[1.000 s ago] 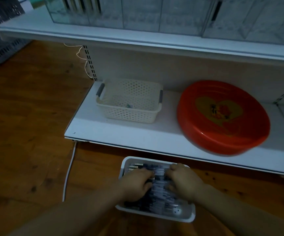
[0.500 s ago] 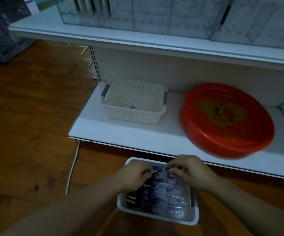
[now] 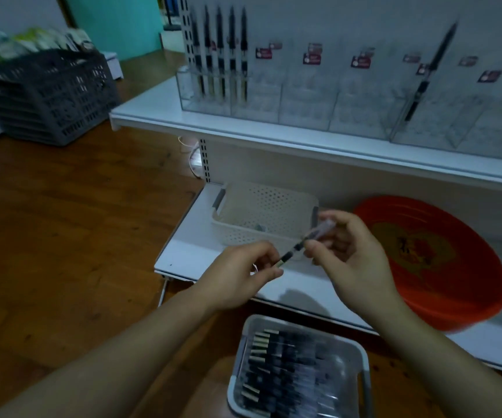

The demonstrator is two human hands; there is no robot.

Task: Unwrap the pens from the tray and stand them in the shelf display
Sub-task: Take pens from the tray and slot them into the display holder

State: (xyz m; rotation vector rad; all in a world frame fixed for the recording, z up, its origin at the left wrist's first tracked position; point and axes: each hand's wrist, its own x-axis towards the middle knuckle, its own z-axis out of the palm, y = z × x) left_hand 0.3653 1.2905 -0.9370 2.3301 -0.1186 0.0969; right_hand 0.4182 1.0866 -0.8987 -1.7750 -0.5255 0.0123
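Note:
A white tray on the floor holds several wrapped black pens. Above it I hold one pen between both hands. My left hand pinches the pen's lower end. My right hand pinches the clear wrapper at its upper end. On the upper shelf stand clear display compartments; several black pens stand upright in the leftmost one, and one pen leans in a compartment to the right.
A cream perforated basket and a red round tray sit on the white lower shelf. A grey crate with packages stands at the far left on the wooden floor.
Both hands have lifted from the tray with one wrapped pen between them. My view has tilted up, bringing the upper display into sight.

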